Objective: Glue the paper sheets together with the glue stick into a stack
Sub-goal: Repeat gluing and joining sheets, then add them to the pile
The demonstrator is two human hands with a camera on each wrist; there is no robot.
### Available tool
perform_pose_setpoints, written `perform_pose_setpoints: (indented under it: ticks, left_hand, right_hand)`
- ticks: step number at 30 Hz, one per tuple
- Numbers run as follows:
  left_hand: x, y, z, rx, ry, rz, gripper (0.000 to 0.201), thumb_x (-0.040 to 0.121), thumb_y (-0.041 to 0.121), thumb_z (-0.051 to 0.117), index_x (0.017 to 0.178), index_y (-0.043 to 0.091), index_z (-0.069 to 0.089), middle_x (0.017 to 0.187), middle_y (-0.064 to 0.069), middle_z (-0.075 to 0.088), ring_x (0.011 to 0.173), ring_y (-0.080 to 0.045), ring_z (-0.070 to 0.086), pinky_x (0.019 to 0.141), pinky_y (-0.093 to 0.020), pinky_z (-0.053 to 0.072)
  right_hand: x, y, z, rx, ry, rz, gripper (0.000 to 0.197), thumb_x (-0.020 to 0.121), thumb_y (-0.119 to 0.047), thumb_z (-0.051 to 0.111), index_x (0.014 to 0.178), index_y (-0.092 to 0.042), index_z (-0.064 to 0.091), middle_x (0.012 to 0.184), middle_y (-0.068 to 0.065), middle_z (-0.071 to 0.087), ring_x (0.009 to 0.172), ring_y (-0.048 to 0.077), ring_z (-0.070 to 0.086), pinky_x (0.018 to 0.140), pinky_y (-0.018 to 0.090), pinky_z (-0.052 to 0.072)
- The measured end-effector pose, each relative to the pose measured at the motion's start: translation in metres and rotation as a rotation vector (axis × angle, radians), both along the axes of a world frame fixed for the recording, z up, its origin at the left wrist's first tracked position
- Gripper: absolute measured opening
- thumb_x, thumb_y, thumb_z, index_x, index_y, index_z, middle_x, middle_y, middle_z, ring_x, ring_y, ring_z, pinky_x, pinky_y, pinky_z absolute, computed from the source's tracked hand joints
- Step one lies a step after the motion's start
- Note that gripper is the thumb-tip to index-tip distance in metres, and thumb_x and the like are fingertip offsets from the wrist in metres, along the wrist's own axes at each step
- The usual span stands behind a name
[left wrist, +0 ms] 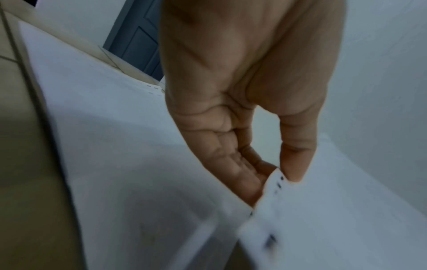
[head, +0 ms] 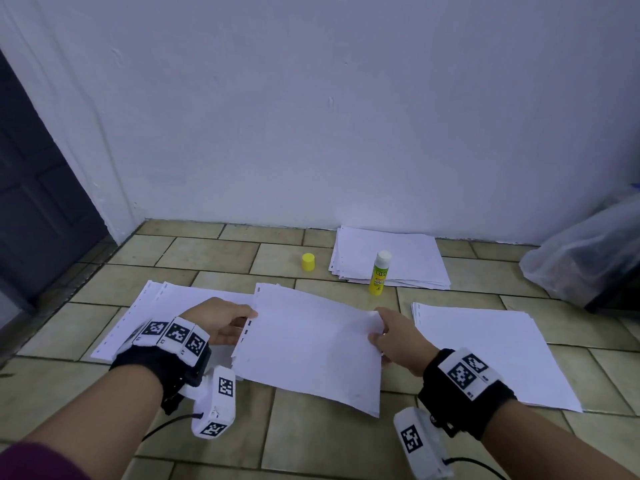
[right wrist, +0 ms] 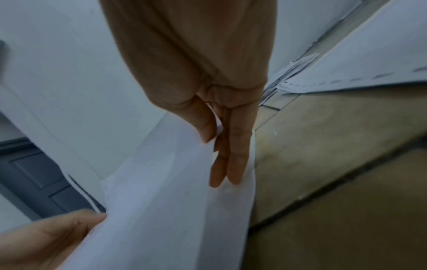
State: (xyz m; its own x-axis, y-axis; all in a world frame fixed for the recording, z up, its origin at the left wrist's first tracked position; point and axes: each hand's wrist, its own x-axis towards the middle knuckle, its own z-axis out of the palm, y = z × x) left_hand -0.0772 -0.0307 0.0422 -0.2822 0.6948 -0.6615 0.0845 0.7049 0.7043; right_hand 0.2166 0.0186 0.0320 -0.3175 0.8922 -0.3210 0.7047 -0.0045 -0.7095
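Both hands hold 1 paper sheet (head: 308, 344) above the tiled floor (head: 207, 254), in the middle of the head view. The left hand (head: 221, 322) pinches the punched edge at 9 o'clock, thumb on top and fingers (left wrist: 240, 175) under it. The right hand (head: 398, 337) pinches the opposite edge at 3 o'clock, thumb on the upper side, fingers (right wrist: 233, 155) flat on the other side. So each grip is closed on the sheet, and neither is free.

The sheet hangs a little over the left pile (head: 152, 306) at 9 o'clock. Another pile (head: 491, 351) lies at 3 o'clock, and a third pile (head: 398, 258) at 12 o'clock near the wall (head: 311, 98). The glue stick (head: 379, 273) stands upright and uncapped on the front edge of that far pile; its yellow cap (head: 308, 262) stands on the floor just beside, to the left.

I judge the step is placing the sheet on a glued one. To do it well, keep the sheet tight between both hands, so it does not sag and touch too early. Align the punched edge first with the edge below, then lower the rest slowly from 9 to 3 o'clock. After that, press flat from the centre outward, to avoid wrinkles. I cannot tell from the pictures which pile has the glue.
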Motion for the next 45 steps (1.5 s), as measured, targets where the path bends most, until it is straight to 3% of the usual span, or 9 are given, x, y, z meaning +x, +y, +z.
perform_pose_setpoints:
  ticks: [7,10,12,17,21,27,33,40,45]
  left_hand:
    - [0.003,0.010,-0.009,-0.029,-0.164,0.066,0.050,0.094,0.053,0.048,0.093,0.004,0.061,0.078,-0.007,0.053,0.070,-0.023,0.053,0.056,-0.025,0.051]
    - [0.009,0.012,-0.012,-0.064,0.117,-0.037,0.028,0.097,0.012,0.052,0.071,0.004,0.055,0.049,-0.003,0.055,0.043,-0.013,0.052,0.039,-0.017,0.045]
    - [0.008,0.014,-0.015,0.007,0.203,-0.124,0.017,0.093,-0.008,0.047,0.086,0.003,0.058,0.065,-0.006,0.061,0.053,-0.013,0.056,0.048,-0.019,0.050]
    - [-0.021,0.013,-0.010,0.046,0.369,-0.135,0.024,0.090,0.010,0.065,0.112,0.003,0.062,0.107,-0.014,0.068,0.097,-0.030,0.065,0.096,-0.039,0.050]
    - [-0.046,0.007,-0.005,0.028,0.599,-0.120,0.036,0.094,0.014,0.057,0.129,0.006,0.055,0.125,-0.014,0.061,0.108,-0.032,0.061,0.096,-0.036,0.048]
    - [-0.086,-0.004,-0.009,0.003,0.818,-0.100,0.036,0.090,0.000,0.045,0.115,0.011,0.068,0.129,-0.010,0.052,0.112,-0.030,0.055,0.090,-0.030,0.045]
    - [-0.103,-0.010,-0.014,0.022,0.933,0.054,0.030,0.091,-0.006,0.045,0.110,-0.003,0.067,0.133,-0.020,0.056,0.120,-0.035,0.052,0.100,-0.032,0.037]
    - [-0.073,-0.010,-0.020,-0.167,1.068,-0.277,0.085,0.075,0.073,0.059,0.137,0.017,0.044,0.139,-0.009,0.044,0.129,-0.028,0.044,0.103,-0.034,0.038]
    - [-0.071,-0.005,-0.024,-0.193,1.083,-0.319,0.093,0.070,0.069,0.068,0.141,0.016,0.040,0.146,-0.007,0.038,0.136,-0.024,0.036,0.109,-0.033,0.034]
  right_hand:
    - [0.001,-0.004,0.003,-0.057,0.113,-0.032,0.014,0.093,0.000,0.043,0.101,-0.007,0.051,0.109,0.023,0.059,0.088,0.037,0.062,0.074,0.052,0.055]
    - [0.003,-0.004,0.002,-0.073,0.116,-0.035,0.015,0.092,0.000,0.045,0.103,-0.007,0.053,0.109,0.021,0.060,0.094,0.040,0.063,0.076,0.050,0.055]
    - [0.005,-0.002,0.003,-0.057,0.064,-0.022,0.017,0.090,0.000,0.047,0.103,-0.011,0.052,0.111,0.016,0.059,0.100,0.035,0.061,0.082,0.047,0.056]
    - [0.017,0.006,0.001,-0.056,-0.043,-0.066,0.022,0.087,0.004,0.042,0.106,-0.002,0.053,0.091,0.012,0.058,0.059,0.021,0.060,0.069,0.041,0.057]
    - [0.023,0.011,0.002,0.005,-0.152,-0.009,0.030,0.089,0.002,0.043,0.116,-0.007,0.052,0.096,0.008,0.053,0.068,0.021,0.054,0.060,0.025,0.050]
    - [0.018,0.017,0.003,0.042,-0.294,0.015,0.021,0.087,0.002,0.039,0.072,-0.012,0.037,0.072,-0.003,0.041,0.064,0.011,0.042,0.047,0.014,0.030]
    - [0.020,0.022,0.006,0.056,-0.379,0.030,0.012,0.091,0.000,0.041,0.096,-0.006,0.032,0.090,0.007,0.052,0.086,0.024,0.049,0.052,0.018,0.031]
    - [0.025,0.028,0.003,0.052,-0.428,-0.011,0.028,0.091,-0.004,0.043,0.119,0.001,0.039,0.116,0.017,0.056,0.103,0.027,0.055,0.072,0.024,0.038]
    - [0.024,0.026,0.004,0.056,-0.431,0.008,0.028,0.091,-0.003,0.042,0.118,0.001,0.040,0.117,0.017,0.056,0.096,0.026,0.053,0.071,0.024,0.037]
